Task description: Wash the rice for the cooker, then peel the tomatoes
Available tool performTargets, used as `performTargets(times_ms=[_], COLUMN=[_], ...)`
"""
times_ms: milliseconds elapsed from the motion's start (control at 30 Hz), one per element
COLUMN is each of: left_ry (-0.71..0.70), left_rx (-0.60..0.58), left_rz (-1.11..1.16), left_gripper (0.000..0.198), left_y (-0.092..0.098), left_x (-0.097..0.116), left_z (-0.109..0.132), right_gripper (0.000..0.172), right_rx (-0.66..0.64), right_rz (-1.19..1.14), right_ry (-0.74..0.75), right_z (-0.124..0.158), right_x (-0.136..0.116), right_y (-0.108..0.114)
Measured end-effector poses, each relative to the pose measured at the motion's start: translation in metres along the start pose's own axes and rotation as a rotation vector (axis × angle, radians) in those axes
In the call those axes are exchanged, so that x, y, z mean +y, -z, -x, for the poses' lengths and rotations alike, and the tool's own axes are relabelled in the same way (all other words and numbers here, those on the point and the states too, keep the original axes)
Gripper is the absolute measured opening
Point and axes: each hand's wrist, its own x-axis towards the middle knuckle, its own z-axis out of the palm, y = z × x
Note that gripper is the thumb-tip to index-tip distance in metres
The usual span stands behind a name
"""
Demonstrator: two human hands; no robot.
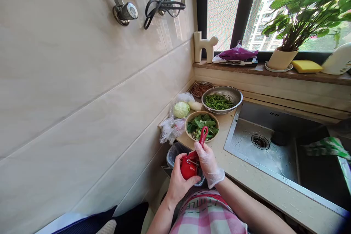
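Note:
My bare left hand is wrapped round a red tomato, holding it over the bin. In my right hand, which wears a clear plastic glove, is a red-handled peeler. Its handle points up and away from me, and its blade lies against the top of the tomato. The trash bin, lined with a bag, stands below both hands, partly hidden by them. Just beyond the peeler, a woven basket of green leaves sits at the counter's edge.
A metal colander of green beans, a bowl of brown food, a cabbage and plastic bags crowd the corner. The steel sink lies to the right, with a green-and-white cloth at its far side. A tiled wall rises at left.

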Motion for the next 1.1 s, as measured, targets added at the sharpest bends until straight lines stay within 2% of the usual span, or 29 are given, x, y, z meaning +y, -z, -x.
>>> performTargets(times_ms=[167, 333, 767, 900, 1100], left_ry=[-0.050, -0.114, -0.127, -0.213, -0.429], left_rx=[0.056, 0.082, 0.125, 0.111, 0.100], left_rz=[-0.087, -0.144, -0.166, -0.165, -0.181], left_gripper=[0.056, 0.054, 0.058, 0.057, 0.061], left_y=[-0.001, 0.003, 0.008, 0.009, 0.011], left_x=[0.004, 0.003, -0.010, -0.011, -0.011], left_z=[-0.003, -0.002, 0.007, 0.012, 0.011], right_gripper=[0.053, 0.052, 0.043, 0.040, 0.041], right_rx=[-0.038, -0.026, 0.007, -0.007, -0.071], right_rz=[-0.008, -0.055, -0.136, -0.183, -0.130], right_ry=[-0.026, -0.098, -0.237, -0.283, -0.360], right_z=[-0.002, -0.007, -0.007, -0.011, -0.005], right_x=[-0.001, -0.001, -0.002, 0.002, 0.003], right_y=[-0.001, -0.004, -0.005, -0.003, -0.003])
